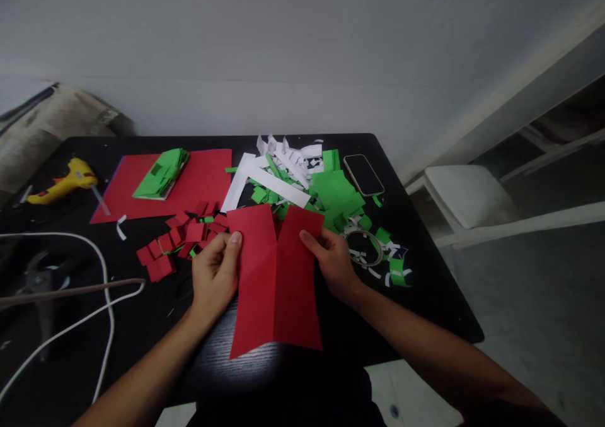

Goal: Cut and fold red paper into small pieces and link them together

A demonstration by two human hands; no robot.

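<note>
At frame centre, the left hand (215,272) and right hand (333,263) pinch the creased red paper sheet (276,282) by its edges; uneven pulling could tear its centre fold.

A red sheet of paper (276,279) is held above the table's near edge — creased down the middle, both halves opened outward, upper edge notched.
</note>
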